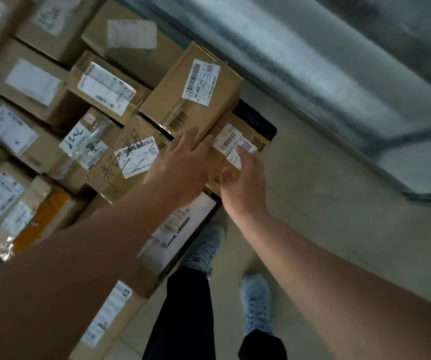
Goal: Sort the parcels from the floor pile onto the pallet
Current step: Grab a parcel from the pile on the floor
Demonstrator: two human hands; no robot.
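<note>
Left of the hands, cardboard parcels lie packed edge to edge; about a dozen can be counted in this stack, each with a white shipping label, though the far-left ones are too blurred to count surely. One low down has an orange-taped parcel (40, 219) face. Nearer the hands sits a parcel under wrinkled clear tape (89, 141), then a handwritten parcel (128, 157) with black marker strokes across its top and one white label, just left of the left hand.

The left hand (183, 165) lies with straight fingers laid flat, its fingertips touching the lower edge of a larger tilted parcel (191, 89) that rests on its neighbours right above the hands. That one carries two barcodes: a white label and a printed one.

Between and under the two hands is a small labelled parcel (237, 141), at the stack's right corner, lying on top of the parcels below it. It shows one white barcode label and one printed square code. The right hand (245, 178) rests on its top face, fingers loosely spread and relaxed over the label; neither hand curls round it.

Below the hands, a white-faced box (183, 229) with printed text sits lower in the stack. A dark pallet corner (263, 123) shows just beyond the small parcel.

Right of the hands is bare pale floor (339, 203) and a grey metal wall (313, 48). Two light blue shoes (256, 302) stand beneath the arms.
</note>
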